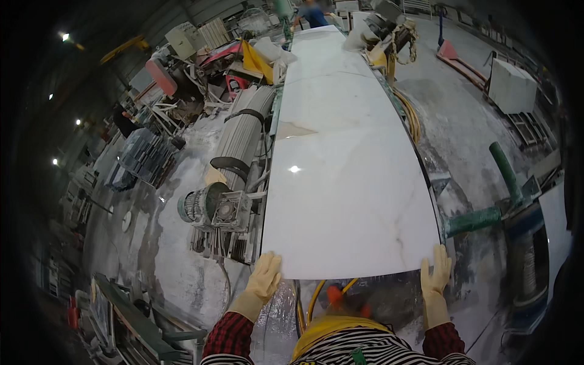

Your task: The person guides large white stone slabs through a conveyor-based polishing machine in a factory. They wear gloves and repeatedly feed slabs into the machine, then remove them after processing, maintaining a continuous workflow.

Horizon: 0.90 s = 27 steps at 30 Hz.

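Note:
A long, glossy white stone slab (347, 201) with faint veins and a brown patch stretches away from me on a conveyor-like machine bed. My left hand (264, 278), in a cream rubber glove, grips its near left corner with the fingers close together. At the near right corner my right hand (435, 277), gloved the same way, holds the edge, its thumb apart from the fingers. The undersides of both grips are hidden by the slab and the gloves.
Left of the bed stand a motor with gearbox (213, 207) and a grey ribbed roller (249, 118). A green pipe (474, 221) juts out on the right. Yellow hoses (314, 301) run below the near edge. Another person (313, 15) stands at the far end.

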Available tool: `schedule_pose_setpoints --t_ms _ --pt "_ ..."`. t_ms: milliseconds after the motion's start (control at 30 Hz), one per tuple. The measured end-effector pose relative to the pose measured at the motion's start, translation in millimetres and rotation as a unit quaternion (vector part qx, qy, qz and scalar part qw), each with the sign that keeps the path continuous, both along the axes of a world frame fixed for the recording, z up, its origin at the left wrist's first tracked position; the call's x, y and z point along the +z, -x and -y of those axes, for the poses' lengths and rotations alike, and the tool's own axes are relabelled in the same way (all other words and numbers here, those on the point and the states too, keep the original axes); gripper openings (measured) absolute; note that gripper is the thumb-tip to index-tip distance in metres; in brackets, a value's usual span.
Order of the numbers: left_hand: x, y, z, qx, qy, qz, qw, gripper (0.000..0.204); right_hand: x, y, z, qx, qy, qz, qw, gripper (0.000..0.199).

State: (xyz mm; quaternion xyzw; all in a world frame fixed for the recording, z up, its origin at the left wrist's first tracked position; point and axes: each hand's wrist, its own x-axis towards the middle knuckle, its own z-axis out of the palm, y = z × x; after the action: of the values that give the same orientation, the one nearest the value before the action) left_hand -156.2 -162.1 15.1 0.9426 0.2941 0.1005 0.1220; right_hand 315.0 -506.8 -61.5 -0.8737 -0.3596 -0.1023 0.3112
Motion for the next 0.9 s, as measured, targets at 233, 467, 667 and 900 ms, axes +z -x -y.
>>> schedule_pose_setpoints --t_ms 233,467,667,900 --pt "0.9 18.4 2.8 0.005 0.006 -0.047 0.999 0.058 10.8 4.9 -4.1 -0.007 -0.039 -0.011 0.999 0.059" --pt "19.6 -29.3 -44.7 -0.006 0.006 -0.050 0.999 0.061 5.3 9.0 -3.5 -0.052 -0.014 -0.049 0.997 0.059" --pt "-30.2 -39.3 -103.3 -0.021 -0.063 0.033 0.997 0.059 -8.1 8.9 2.4 -0.064 -0.012 -0.080 0.995 0.061" --pt "-29.7 -75.3 -134.8 0.045 -0.107 0.041 0.992 0.057 9.2 25.5 -7.6 -0.098 0.003 -0.098 0.990 0.061"
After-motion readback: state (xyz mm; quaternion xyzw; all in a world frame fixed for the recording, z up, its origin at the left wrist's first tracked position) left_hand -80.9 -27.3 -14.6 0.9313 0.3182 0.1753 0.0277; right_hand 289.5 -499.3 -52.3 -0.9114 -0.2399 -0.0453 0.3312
